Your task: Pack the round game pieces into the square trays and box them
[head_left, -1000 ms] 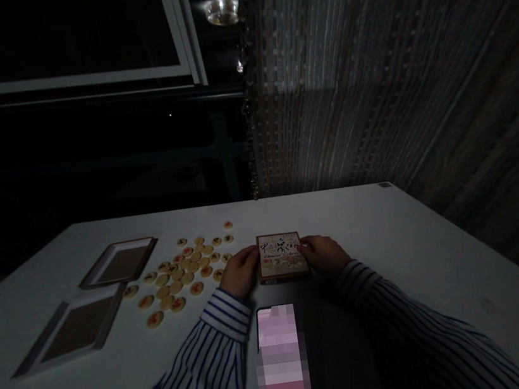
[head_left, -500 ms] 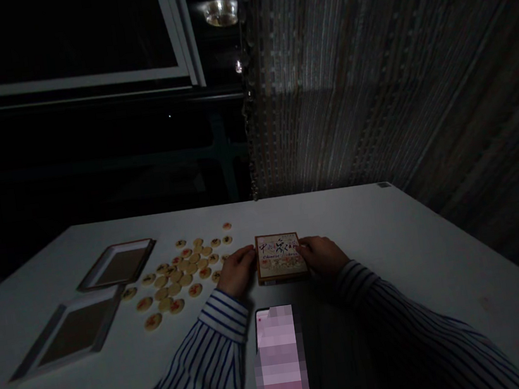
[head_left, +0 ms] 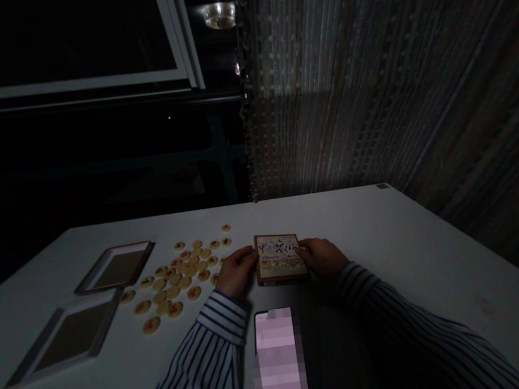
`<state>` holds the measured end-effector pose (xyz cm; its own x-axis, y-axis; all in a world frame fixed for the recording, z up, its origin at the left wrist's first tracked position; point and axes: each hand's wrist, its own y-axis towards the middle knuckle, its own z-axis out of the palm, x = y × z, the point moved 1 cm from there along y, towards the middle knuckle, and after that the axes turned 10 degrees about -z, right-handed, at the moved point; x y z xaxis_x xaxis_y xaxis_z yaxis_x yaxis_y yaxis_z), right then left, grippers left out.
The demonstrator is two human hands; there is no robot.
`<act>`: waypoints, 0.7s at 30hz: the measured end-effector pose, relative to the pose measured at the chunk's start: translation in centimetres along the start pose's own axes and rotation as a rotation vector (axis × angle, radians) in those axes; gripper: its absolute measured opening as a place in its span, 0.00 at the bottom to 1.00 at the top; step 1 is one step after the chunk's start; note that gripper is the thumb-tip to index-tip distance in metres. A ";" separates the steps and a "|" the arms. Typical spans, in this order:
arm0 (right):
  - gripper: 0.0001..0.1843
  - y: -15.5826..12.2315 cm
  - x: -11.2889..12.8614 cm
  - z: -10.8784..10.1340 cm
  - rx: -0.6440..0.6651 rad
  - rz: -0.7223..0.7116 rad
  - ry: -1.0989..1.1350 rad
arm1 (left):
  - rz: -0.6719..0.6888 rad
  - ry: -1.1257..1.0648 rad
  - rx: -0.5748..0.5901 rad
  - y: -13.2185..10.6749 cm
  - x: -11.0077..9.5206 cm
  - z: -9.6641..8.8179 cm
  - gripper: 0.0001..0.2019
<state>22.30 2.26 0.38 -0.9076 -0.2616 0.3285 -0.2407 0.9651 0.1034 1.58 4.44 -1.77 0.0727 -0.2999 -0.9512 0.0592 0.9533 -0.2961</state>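
Observation:
A small square box [head_left: 281, 259] printed "Chinese chess" lies flat near the middle of the table, or just above it; I cannot tell which. My left hand [head_left: 237, 272] grips its left side, thumb against the edge. On the opposite side my right hand [head_left: 321, 256] is closed on the box with the thumb near its top face. To the left, several round wooden Chinese chess pieces [head_left: 184, 282] are spread in a loose cluster, some with red or dark characters. My left hand partly hides the pieces closest to it.
Two shallow open trays, a back one [head_left: 120, 267] and a front one [head_left: 69, 331], rest left of the pieces on the white table [head_left: 395, 279]. A phone with a lit, blurred screen [head_left: 278, 358] is at the near edge. A curtain [head_left: 331, 83] hangs behind on the right.
Both hands stay on the box, which appears to have tilted very slightly. The whole view has shifted a little; the pieces and trays keep their places.

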 end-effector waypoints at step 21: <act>0.20 0.0 -0.1 0.0 -0.003 0.000 0.040 | -0.140 -0.177 0.127 -0.2 0.4 1.1 0.17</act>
<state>22.41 2.28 0.35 -0.8933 -0.2616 0.3654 -0.2393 0.9651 0.1060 2.68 4.08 -1.95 0.2272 -0.4409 -0.8684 0.2043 0.8934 -0.4001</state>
